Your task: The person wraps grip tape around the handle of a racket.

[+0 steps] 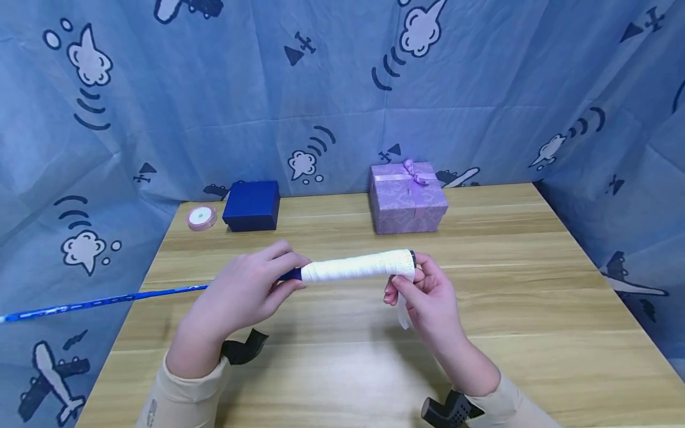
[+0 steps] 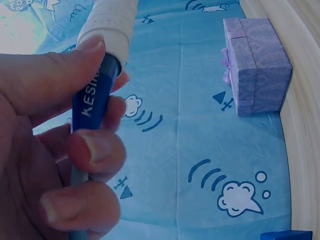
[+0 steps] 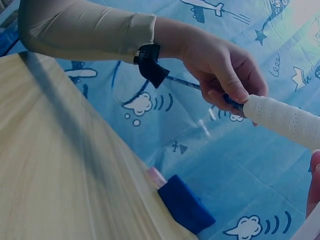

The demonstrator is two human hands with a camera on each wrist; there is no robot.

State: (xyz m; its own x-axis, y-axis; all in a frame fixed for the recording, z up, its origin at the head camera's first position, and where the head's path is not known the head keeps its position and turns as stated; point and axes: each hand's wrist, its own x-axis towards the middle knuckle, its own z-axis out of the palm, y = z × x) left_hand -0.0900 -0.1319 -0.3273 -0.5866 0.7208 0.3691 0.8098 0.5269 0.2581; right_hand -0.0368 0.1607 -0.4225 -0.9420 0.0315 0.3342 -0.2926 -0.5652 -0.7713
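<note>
A badminton racket [image 1: 134,296] is held above the table, its blue shaft running off to the left and its handle to the right. White perforated grip tape [image 1: 353,266] covers the handle in overlapping turns. My left hand [image 1: 243,291] grips the blue cone, which bears white lettering [image 2: 91,97], just below the tape in the left wrist view. At the dark butt end, my right hand [image 1: 430,297] pinches the tape between thumb and fingers. A loose strip [image 1: 402,316] of it hangs below those fingers. Part of the racket's round frame [image 3: 114,82] shows in the right wrist view.
A blue box [image 1: 251,206] stands at the back left of the wooden table [image 1: 535,297], beside a pink-edged ribbon roll [image 1: 201,217]. Farther right is a purple gift box [image 1: 408,205] with a bow. Blue patterned cloth [image 1: 342,77] hangs behind the table.
</note>
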